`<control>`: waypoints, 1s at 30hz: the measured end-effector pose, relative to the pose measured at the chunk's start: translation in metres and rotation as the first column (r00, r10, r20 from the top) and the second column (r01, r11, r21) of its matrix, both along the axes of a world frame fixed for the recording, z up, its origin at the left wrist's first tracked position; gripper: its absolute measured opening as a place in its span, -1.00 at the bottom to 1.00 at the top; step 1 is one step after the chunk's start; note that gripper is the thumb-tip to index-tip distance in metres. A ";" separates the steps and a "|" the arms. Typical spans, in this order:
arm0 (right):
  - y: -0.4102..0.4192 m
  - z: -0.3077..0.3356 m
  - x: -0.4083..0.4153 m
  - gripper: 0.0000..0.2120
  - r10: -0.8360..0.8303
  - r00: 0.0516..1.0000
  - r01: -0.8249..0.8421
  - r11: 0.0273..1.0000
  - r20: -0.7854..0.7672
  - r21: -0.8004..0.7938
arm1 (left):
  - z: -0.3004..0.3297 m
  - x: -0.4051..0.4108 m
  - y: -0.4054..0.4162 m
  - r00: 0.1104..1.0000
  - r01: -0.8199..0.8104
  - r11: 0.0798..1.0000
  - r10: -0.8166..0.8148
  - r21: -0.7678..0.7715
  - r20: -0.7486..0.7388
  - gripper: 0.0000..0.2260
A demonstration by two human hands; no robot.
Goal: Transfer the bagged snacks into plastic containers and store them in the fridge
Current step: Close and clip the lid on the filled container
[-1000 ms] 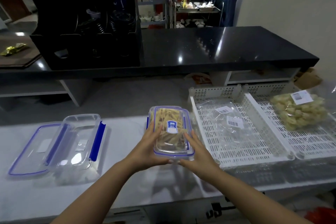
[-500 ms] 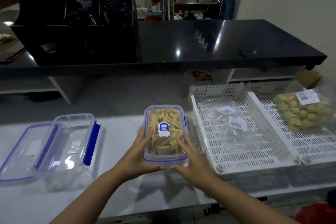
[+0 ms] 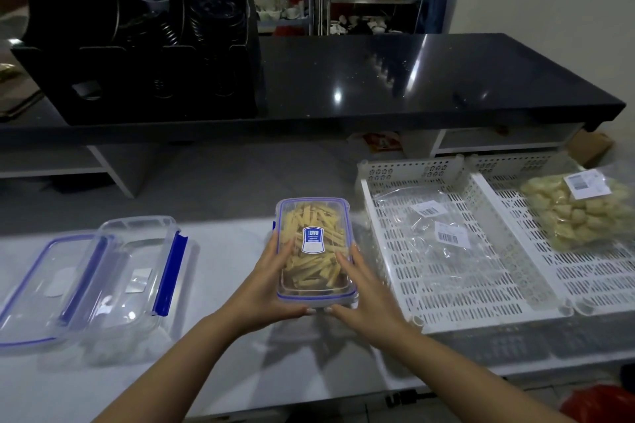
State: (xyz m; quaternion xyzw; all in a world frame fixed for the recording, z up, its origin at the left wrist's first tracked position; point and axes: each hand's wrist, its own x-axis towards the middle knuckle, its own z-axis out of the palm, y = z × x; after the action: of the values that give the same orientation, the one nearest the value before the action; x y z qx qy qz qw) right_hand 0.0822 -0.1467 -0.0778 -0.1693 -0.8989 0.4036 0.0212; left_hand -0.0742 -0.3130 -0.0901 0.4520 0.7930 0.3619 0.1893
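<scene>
At nine o'clock an empty container [image 3: 137, 282] lies open beside its lid [image 3: 44, 285]. At centre the left hand [image 3: 264, 288] and right hand [image 3: 364, 299] clasp the lidded, stick-filled snack container [image 3: 313, 251] from both sides, so sealing looks like the step in hand. At three o'clock a bagged snack [image 3: 580, 216] in the white tray [image 3: 481, 316] likely needs decanting next.

The room was dim, lit from overhead: small white glints sat on the black counter [image 3: 395, 79], and soft shadows fell toward the viewer below the forearms. Beyond that counter the far shelves were soft and murky, and its long edge bowed from wide-angle distortion.
</scene>
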 end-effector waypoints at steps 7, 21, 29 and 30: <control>-0.003 -0.001 -0.003 -0.11 0.021 1.000 -0.021 1.000 0.013 0.004 | 0.006 0.003 -0.003 1.000 0.005 1.000 -0.005 0.019 0.018 0.06; 0.018 0.013 -0.022 -0.15 0.013 0.999 -0.016 0.995 0.032 0.097 | 0.006 -0.007 0.009 0.998 -0.059 0.993 0.061 -0.103 0.020 0.11; 0.014 0.011 -0.019 -0.33 0.013 0.996 -0.024 0.992 0.085 0.123 | 0.010 0.002 0.007 0.997 -0.054 0.993 0.059 -0.102 0.041 -0.19; 0.013 0.012 -0.021 -0.33 0.010 0.994 -0.020 0.995 0.111 0.093 | 0.007 0.001 0.008 0.996 -0.064 0.992 0.070 -0.108 0.047 -0.15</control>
State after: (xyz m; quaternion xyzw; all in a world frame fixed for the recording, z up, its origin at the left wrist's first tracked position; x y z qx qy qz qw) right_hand 0.0616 -0.1338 -0.0656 -0.1833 -0.9180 0.3509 -0.0235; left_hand -0.0730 -0.3054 -0.0827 0.4050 0.8208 0.3369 0.2208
